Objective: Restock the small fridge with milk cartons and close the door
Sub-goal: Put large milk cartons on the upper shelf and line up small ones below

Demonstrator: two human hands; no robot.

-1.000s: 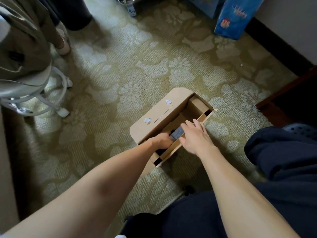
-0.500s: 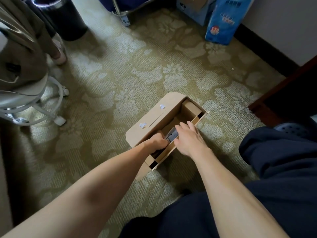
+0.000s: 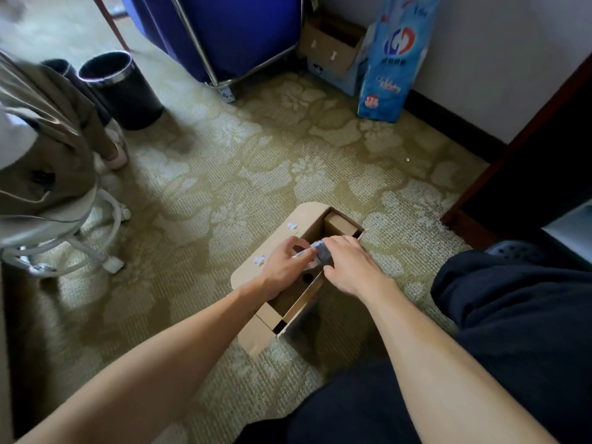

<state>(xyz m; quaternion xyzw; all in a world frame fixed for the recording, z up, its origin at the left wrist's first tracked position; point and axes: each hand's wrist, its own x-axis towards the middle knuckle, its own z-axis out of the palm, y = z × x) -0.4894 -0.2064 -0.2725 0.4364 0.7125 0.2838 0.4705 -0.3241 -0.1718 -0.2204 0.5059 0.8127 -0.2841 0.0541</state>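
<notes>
An open box [image 3: 290, 248] lay on the carpet [image 3: 243, 161], near the person's knees. Both hands met over its opening. The left hand [image 3: 283, 267] curled around one end of a pale blue-grey carton [image 3: 315, 253], thumb and fingers wrapped on it; the right hand [image 3: 347, 267] covered the other end from above, fingers bent over it. The carton sat at the box's mouth, mostly hidden by the hands, so its exact shape could not be told. A dark bin [image 3: 123, 88] stood far left, a blue cart [image 3: 224, 30] at the far middle, and a blue pack [image 3: 394, 59] leaned on the far wall, just right of a second small box [image 3: 330, 49]. Dark furniture [image 3: 541, 161] stood on the right.
</notes>
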